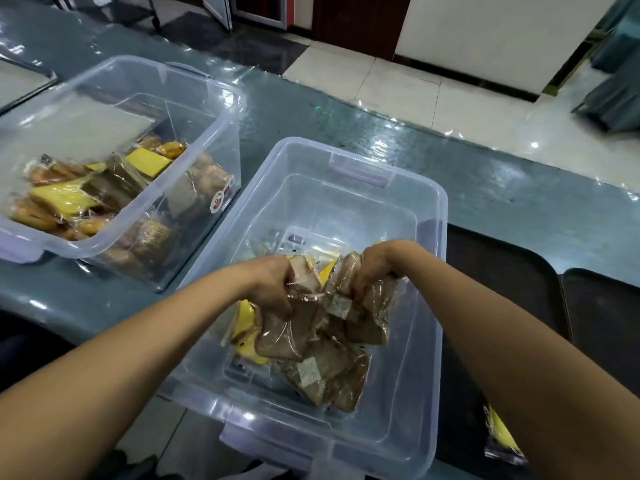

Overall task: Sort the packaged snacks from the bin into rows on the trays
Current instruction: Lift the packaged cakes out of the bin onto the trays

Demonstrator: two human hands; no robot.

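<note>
Down at the near edge, a clear, glossy plastic bin [429, 216] with rounded corners holds crinkly cellophane snack packets [322, 372], brown triangular wedges with a few yellow ones beneath. Both hands are inside it: the left hand [273, 285] is clenched on a clump of brown packets [287, 334], and the right hand [374, 268] grips another brown packet [374, 313] by its top. How many each holds is hard to tell through the film. To the right lie dark, matte trays [512, 271], one carrying a yellow packet [502, 434] cut off by the right forearm. Farther left, a second clear bin [214, 109] holds blurred orange and yellow packets. Everything rests on a table [415, 140] under shiny grey-blue plastic sheeting; pale floor tiles [363, 74] lie beyond.
</note>
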